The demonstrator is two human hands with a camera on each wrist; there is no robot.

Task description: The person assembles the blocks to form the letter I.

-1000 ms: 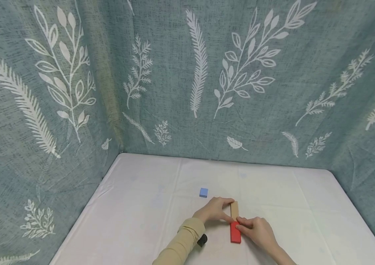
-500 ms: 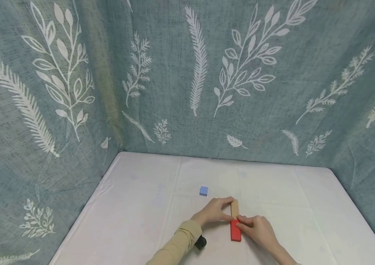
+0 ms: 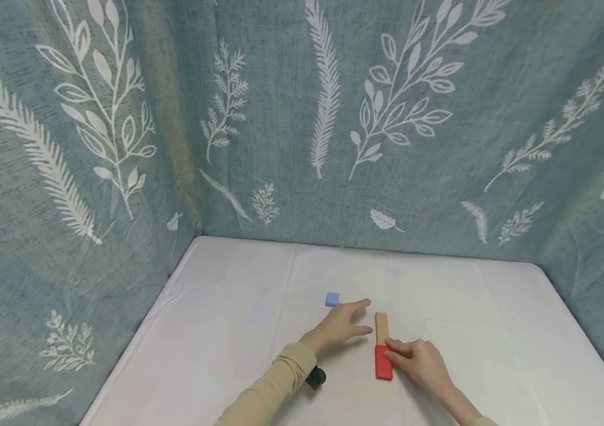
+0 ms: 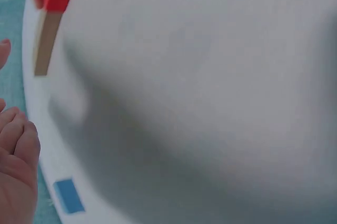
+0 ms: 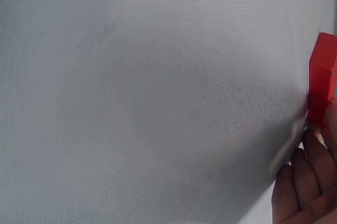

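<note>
A red block (image 3: 383, 370) and a plain wooden block (image 3: 382, 328) lie end to end in a line on the white-covered table. At their joint, my right hand (image 3: 426, 365) pinches the red block, thumb over its top and forefinger at its far end. The right wrist view shows the red block (image 5: 321, 79) beside the curled fingers (image 5: 305, 174). Left of the wooden block, my left hand (image 3: 336, 324) holds nothing, thumb and forefinger spread apart. Just beyond that hand sits a small blue block (image 3: 332, 299), also low in the left wrist view.
The white tablecloth (image 3: 238, 331) spreads around the blocks. Grey-green curtains (image 3: 275, 118) with white leaf prints hang behind and at both sides of the table. A small black device (image 3: 316, 377) shows beside the left sleeve (image 3: 275, 381).
My left hand has let go of the wooden block and drawn away to the left, its fingers opening. My right hand stays at the red block. The head view has tilted slightly.
</note>
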